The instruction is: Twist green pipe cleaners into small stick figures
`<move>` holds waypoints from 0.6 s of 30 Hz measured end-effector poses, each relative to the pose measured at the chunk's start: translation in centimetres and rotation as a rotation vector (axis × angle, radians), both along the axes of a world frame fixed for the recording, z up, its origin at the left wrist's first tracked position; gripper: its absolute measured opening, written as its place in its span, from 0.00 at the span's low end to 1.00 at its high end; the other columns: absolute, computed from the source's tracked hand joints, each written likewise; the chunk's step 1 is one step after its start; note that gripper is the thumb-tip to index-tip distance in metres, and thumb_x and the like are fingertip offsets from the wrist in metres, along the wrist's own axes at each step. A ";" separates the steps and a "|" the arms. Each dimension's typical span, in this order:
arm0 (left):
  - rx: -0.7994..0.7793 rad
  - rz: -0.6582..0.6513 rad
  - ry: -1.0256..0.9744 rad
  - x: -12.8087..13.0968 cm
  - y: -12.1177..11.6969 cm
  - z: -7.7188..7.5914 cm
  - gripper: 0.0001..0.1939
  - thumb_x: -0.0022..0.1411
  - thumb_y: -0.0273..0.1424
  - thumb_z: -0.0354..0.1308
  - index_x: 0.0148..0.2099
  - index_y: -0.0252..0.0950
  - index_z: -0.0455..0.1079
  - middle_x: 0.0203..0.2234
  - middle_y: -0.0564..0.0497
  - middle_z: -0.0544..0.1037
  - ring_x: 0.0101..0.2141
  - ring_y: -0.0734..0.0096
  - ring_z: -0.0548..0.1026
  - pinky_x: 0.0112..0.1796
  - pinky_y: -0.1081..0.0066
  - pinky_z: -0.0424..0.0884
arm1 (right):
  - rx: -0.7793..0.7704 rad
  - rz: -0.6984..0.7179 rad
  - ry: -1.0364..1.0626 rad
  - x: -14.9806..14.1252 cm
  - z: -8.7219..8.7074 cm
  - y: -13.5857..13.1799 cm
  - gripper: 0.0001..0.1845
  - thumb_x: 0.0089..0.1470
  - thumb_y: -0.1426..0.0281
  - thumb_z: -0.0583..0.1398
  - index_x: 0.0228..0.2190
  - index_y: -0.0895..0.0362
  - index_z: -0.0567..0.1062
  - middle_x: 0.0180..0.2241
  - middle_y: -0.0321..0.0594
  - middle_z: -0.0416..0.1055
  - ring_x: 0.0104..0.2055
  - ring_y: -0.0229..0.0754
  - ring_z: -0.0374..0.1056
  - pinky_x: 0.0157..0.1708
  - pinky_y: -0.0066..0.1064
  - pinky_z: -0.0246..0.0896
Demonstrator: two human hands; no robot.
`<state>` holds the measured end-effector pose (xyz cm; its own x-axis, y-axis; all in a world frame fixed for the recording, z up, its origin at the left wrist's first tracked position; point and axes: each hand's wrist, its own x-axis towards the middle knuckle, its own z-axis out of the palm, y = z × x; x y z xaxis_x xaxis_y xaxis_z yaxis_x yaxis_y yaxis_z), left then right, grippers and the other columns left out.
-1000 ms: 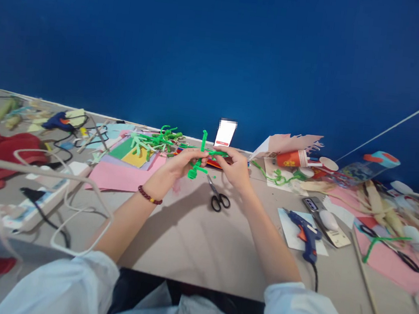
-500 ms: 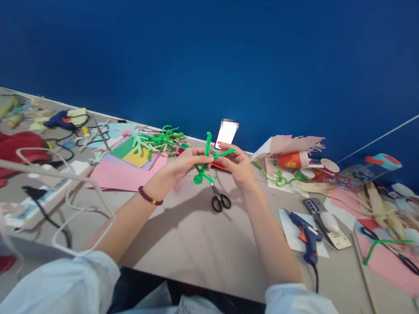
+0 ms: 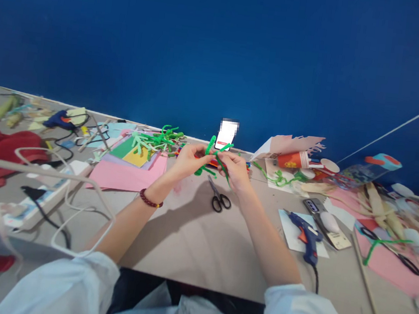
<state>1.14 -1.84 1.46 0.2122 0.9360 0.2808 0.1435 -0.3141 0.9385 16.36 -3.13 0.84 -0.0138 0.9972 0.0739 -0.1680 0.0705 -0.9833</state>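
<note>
Between my hands is a bent green pipe cleaner piece (image 3: 211, 144) with several arms sticking out, held above the table. My left hand (image 3: 190, 162) is closed around its left side, thumb pressing near the centre. My right hand (image 3: 235, 172) pinches an arm of it from the right. A green end hangs down below the right fingers. Black-handled scissors (image 3: 221, 201) lie on the table just beneath, nearer my body. Behind the hands a phone (image 3: 227, 133) with a lit white screen leans by the wall, and colourful sticks are partly hidden by the fingers.
To the left lie green pipe cleaners (image 3: 162, 139), coloured paper (image 3: 126, 175) and a power strip (image 3: 52, 194) with loose cables. On the right are a blue glue gun (image 3: 308, 236), paper cups (image 3: 293, 159), a wooden stick (image 3: 369, 283) and a second pair of scissors (image 3: 405, 261).
My right hand has shifted its grip on the pipe cleaner, and its fingers are lower and more curled. The green piece has turned, its upper arm now leaning right.
</note>
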 end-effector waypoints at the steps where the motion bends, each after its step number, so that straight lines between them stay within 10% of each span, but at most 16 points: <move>1: 0.057 0.041 0.061 0.1 -0.1 0.0 0.11 0.53 0.37 0.62 0.34 0.34 0.73 0.26 0.51 0.76 0.26 0.73 0.71 0.28 0.72 0.65 | 0.001 -0.026 -0.036 0.0 0.0 0.0 0.14 0.40 0.58 0.64 0.20 0.56 0.74 0.15 0.30 0.59 0.17 0.31 0.52 0.17 0.27 0.44; 11: 0.539 0.253 0.509 0.8 -1.2 -0.8 0.06 0.58 0.28 0.54 0.32 0.38 0.72 0.29 0.48 0.77 0.35 0.64 0.72 0.47 0.62 0.58 | 0.317 -0.196 -0.711 0.9 0.5 -0.5 0.09 0.48 0.68 0.58 0.24 0.57 0.79 0.28 0.42 0.77 0.33 0.45 0.70 0.33 0.32 0.60; 18: 0.105 0.048 0.210 0.2 0.1 -0.7 0.10 0.54 0.34 0.57 0.34 0.33 0.75 0.26 0.49 0.79 0.26 0.70 0.73 0.28 0.72 0.66 | 0.443 -0.230 -1.000 0.7 0.9 -1.1 0.11 0.51 0.72 0.56 0.29 0.54 0.80 0.35 0.41 0.78 0.38 0.46 0.72 0.37 0.32 0.61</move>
